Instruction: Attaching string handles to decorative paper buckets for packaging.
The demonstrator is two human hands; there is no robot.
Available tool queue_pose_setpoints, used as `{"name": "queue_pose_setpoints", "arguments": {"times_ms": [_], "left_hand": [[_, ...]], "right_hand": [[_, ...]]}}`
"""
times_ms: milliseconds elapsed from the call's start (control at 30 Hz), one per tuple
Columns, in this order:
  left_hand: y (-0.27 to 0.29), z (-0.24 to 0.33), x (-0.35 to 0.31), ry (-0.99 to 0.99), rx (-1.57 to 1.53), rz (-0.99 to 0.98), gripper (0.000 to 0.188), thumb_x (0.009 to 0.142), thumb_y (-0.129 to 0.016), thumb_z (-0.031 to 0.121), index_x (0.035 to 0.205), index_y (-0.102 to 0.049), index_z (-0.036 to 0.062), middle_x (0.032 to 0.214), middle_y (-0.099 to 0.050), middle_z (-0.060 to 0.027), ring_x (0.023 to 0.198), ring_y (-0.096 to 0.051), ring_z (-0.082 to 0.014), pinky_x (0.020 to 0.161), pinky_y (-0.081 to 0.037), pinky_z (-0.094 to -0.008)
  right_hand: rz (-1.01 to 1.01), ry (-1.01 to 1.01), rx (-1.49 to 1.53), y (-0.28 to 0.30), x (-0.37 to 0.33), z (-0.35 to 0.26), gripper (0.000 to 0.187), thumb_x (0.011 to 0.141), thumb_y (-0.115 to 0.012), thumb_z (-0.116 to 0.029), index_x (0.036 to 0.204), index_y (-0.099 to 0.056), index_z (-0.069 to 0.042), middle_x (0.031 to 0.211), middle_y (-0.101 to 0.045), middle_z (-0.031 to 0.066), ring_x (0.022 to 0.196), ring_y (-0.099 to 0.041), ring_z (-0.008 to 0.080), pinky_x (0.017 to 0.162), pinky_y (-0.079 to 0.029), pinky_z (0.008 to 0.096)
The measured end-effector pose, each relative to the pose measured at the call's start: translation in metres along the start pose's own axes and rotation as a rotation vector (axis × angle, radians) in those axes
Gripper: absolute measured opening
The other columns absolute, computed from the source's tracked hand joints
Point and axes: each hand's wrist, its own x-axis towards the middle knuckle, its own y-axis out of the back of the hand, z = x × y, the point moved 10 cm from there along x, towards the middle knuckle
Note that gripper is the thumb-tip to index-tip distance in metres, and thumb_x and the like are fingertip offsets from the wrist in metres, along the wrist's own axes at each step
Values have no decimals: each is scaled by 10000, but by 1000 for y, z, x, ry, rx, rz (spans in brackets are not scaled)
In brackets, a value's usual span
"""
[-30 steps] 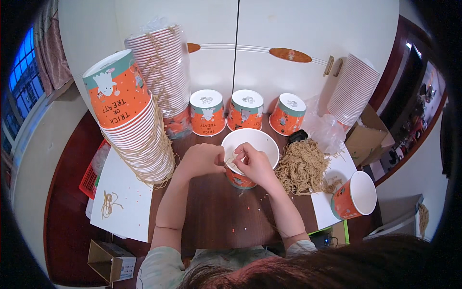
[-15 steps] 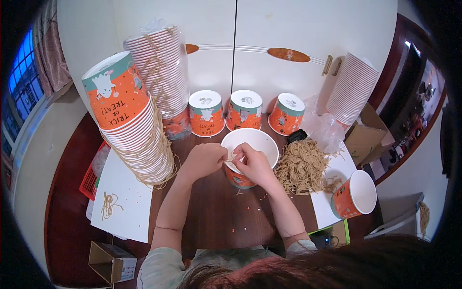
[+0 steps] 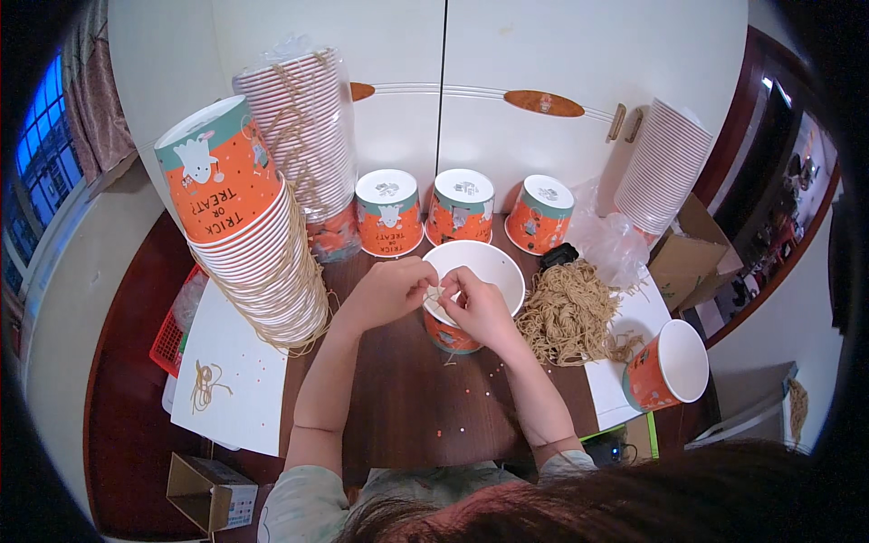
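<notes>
An orange paper bucket [image 3: 451, 336] with a white inside and a green base stands upright in front of me. My left hand [image 3: 387, 291] is closed in a pinch over its near left rim. Beside it my right hand [image 3: 480, 308] is pinched too, fingertips a short way apart from the left ones. Between them runs a thin tan string [image 3: 434, 295], gripped by both hands at the rim. A short string end shows below the bucket's front. A tangled heap of tan strings [image 3: 566, 317] lies just right of the bucket.
Three upturned buckets [image 3: 463, 210] line the back. At left, a tall leaning stack of string-wrapped buckets [image 3: 262, 262] stands before a bagged stack [image 3: 299, 127]. On the right are a tilted bucket [image 3: 683, 360], another stack [image 3: 665, 163], a plastic bag [image 3: 611, 249] and a cardboard box [image 3: 692, 253].
My left hand has shifted slightly, its wrist higher and its fingertips a little to the right. The string between the hands has changed shape. The bucket stays in place.
</notes>
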Motion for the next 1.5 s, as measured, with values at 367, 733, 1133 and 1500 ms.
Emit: {"name": "queue_pose_setpoints", "arguments": {"times_ms": [367,733,1133,1500], "left_hand": [[-16,-14,1,118,-363,-195,129,711,-567,-12,834,-545,22,719,-543,-28,653,-533,-81,571,-439,-217],[-25,-18,1,110,-411,-189,98,727,-581,28,820,-551,28,687,-583,-24,639,-555,-69,580,-456,-211],[-22,-14,2,152,-339,-210,99,716,-618,57,802,-594,13,698,-620,-61,654,-599,-105,607,-476,-231],[-22,-19,3,150,-246,-181,92,703,-610,45,793,-609,21,672,-604,-65,613,-576,-103,569,-462,-233]], "right_hand": [[15,14,13,1,1,1,232,717,-596,-53,901,-456,-41,705,-600,74,590,-590,228,534,-452,316],[23,21,11,2,0,0,242,711,-602,-50,901,-453,-41,702,-597,76,565,-586,221,515,-447,315],[31,12,10,5,0,1,225,721,-597,-60,891,-450,-47,705,-586,89,567,-584,225,512,-450,321],[28,23,-3,7,0,-3,215,721,-601,-67,879,-457,-46,703,-597,81,558,-582,223,509,-450,319]]}}
